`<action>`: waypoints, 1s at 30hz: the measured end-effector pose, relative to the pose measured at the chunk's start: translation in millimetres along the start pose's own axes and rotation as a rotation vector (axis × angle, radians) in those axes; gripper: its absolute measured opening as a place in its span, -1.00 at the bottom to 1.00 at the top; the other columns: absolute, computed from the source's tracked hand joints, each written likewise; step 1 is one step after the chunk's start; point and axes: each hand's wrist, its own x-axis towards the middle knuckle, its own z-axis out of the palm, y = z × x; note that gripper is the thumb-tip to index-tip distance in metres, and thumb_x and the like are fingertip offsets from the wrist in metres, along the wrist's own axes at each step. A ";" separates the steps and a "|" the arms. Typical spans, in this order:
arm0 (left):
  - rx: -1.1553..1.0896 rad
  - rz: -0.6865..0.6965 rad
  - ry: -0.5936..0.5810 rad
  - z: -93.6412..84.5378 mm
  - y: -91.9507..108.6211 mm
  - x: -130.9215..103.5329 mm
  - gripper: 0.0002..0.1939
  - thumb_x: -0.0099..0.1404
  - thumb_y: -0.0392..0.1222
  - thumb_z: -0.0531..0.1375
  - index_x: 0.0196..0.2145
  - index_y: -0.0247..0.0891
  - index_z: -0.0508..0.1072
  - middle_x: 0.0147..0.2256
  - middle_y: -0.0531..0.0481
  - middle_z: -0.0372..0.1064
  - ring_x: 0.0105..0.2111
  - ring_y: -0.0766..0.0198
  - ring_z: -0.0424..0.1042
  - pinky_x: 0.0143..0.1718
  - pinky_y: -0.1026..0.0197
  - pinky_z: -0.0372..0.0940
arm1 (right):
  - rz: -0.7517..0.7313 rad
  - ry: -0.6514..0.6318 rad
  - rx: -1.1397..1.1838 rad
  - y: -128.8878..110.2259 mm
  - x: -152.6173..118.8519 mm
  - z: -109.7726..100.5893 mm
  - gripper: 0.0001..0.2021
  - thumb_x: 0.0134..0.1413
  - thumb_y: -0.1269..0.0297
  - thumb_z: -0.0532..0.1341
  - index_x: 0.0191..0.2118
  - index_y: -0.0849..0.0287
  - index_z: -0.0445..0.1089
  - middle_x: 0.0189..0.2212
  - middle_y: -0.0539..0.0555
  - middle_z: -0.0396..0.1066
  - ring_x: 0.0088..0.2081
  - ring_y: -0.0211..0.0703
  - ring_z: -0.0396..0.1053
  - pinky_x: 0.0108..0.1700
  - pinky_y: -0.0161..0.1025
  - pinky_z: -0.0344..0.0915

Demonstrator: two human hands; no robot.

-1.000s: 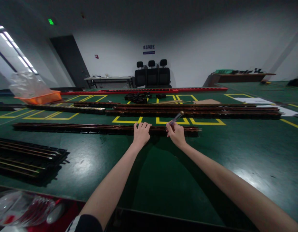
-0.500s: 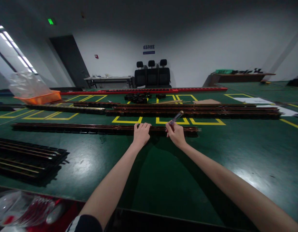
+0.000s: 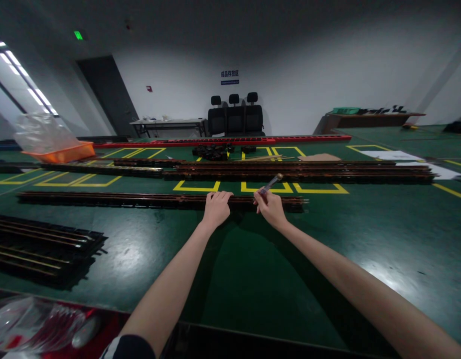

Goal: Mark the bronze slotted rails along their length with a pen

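A long dark rail with copper-coloured strips (image 3: 121, 199) lies across the green table in front of me. My left hand (image 3: 217, 208) is closed over the rail right of its middle, fingers on the far side. Close to the rail's right end, my right hand (image 3: 270, 207) grips a pen-like tool (image 3: 271, 183) whose upper end slants up to the right. The tool's lower tip is hidden by the fingers. Behind the hands, a bundle of similar rails (image 3: 346, 172) lies parallel.
More rails (image 3: 36, 244) lie at the near left. An orange tray (image 3: 69, 152) with clear plastic bags stands at the back left. Dark parts (image 3: 211, 151) and white paper sheets (image 3: 383, 155) lie further back. Plastic-wrapped items (image 3: 39, 324) sit below the table's front edge.
The rail and both my hands have shifted slightly to the left. The grip on the pen-like tool looks the same.
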 end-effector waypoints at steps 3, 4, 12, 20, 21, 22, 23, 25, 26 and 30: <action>-0.017 0.011 0.004 2.1 -1.5 0.4 -0.61 0.26 -0.33 -0.05 -0.02 -0.22 0.40 -0.05 -0.09 0.44 -0.01 0.14 0.36 0.11 -0.04 0.10 | 0.000 -0.002 -0.002 -0.1 0.0 -0.1 -0.56 0.15 -0.13 0.04 -0.44 0.18 0.28 -0.58 0.06 0.39 -0.68 -0.24 0.31 -0.64 -0.28 0.27; -0.019 0.015 0.008 2.7 -2.0 0.4 -0.63 0.26 -0.29 -0.04 -0.03 -0.22 0.40 -0.05 -0.10 0.44 -0.02 0.13 0.36 0.10 -0.04 0.11 | 0.003 -0.004 -0.008 -0.1 0.1 -0.1 -0.57 0.15 -0.13 0.04 -0.44 0.18 0.27 -0.58 0.06 0.39 -0.68 -0.24 0.31 -0.64 -0.29 0.27; 0.015 0.047 0.073 8.3 -4.2 0.7 -0.64 0.28 0.00 0.03 -0.08 -0.23 0.40 -0.08 -0.11 0.45 -0.05 0.06 0.35 0.02 -0.01 0.10 | 0.012 -0.004 -0.026 -0.1 1.2 0.0 -0.60 0.16 -0.08 0.06 -0.44 0.18 0.27 -0.60 0.05 0.39 -0.69 -0.23 0.31 -0.63 -0.28 0.27; 0.037 0.025 0.097 14.6 -5.6 2.6 -0.64 0.30 0.07 0.05 -0.13 -0.23 0.40 -0.11 -0.12 0.46 -0.05 0.06 0.36 0.00 -0.01 0.09 | 0.004 0.003 -0.012 0.8 0.2 0.2 -0.59 0.16 -0.09 0.05 -0.44 0.19 0.29 -0.60 0.05 0.38 -0.68 -0.25 0.31 -0.64 -0.29 0.28; 0.038 0.026 0.098 14.7 -5.6 2.6 -0.65 0.30 0.05 0.06 -0.13 -0.23 0.40 -0.10 -0.11 0.46 -0.05 0.06 0.36 0.00 -0.01 0.08 | 0.004 0.004 -0.014 1.1 0.1 0.3 -0.59 0.16 -0.09 0.05 -0.43 0.19 0.29 -0.61 0.05 0.38 -0.69 -0.25 0.31 -0.64 -0.29 0.28; 0.037 0.028 0.098 14.7 -5.6 2.6 -0.66 0.30 0.04 0.06 -0.13 -0.23 0.40 -0.10 -0.11 0.46 -0.05 0.07 0.36 0.01 -0.01 0.08 | 0.004 0.003 -0.015 1.4 0.1 0.3 -0.59 0.16 -0.08 0.05 -0.43 0.19 0.29 -0.61 0.05 0.38 -0.69 -0.25 0.31 -0.64 -0.29 0.28; 0.036 0.029 0.098 14.6 -5.6 2.5 -0.67 0.30 0.03 0.07 -0.13 -0.23 0.40 -0.10 -0.11 0.46 -0.06 0.07 0.36 0.01 -0.01 0.08 | 0.003 0.002 -0.016 1.6 0.1 0.3 -0.59 0.16 -0.08 0.05 -0.43 0.19 0.29 -0.61 0.05 0.38 -0.69 -0.25 0.31 -0.63 -0.29 0.28; 0.034 0.031 0.098 14.4 -5.5 2.5 -0.68 0.30 0.02 0.06 -0.13 -0.22 0.40 -0.10 -0.11 0.46 -0.05 0.07 0.36 0.01 -0.01 0.08 | 0.002 -0.002 -0.016 1.8 0.1 0.2 -0.60 0.17 -0.08 0.06 -0.42 0.19 0.29 -0.60 0.05 0.38 -0.69 -0.25 0.31 -0.63 -0.29 0.28; 0.034 0.031 0.097 14.3 -5.5 2.5 -0.68 0.31 0.02 0.06 -0.12 -0.22 0.40 -0.10 -0.11 0.46 -0.05 0.07 0.36 0.01 -0.01 0.08 | 0.002 -0.004 -0.016 1.7 0.2 0.1 -0.60 0.16 -0.08 0.06 -0.42 0.19 0.29 -0.60 0.05 0.38 -0.69 -0.24 0.31 -0.63 -0.29 0.28; 0.037 0.032 0.096 13.9 -4.9 2.3 -0.69 0.31 -0.01 0.05 -0.11 -0.22 0.40 -0.09 -0.10 0.45 -0.05 0.07 0.36 0.02 -0.02 0.09 | 0.003 -0.007 -0.016 0.9 0.3 -0.3 -0.60 0.16 -0.08 0.05 -0.42 0.19 0.29 -0.59 0.06 0.39 -0.69 -0.23 0.32 -0.64 -0.29 0.27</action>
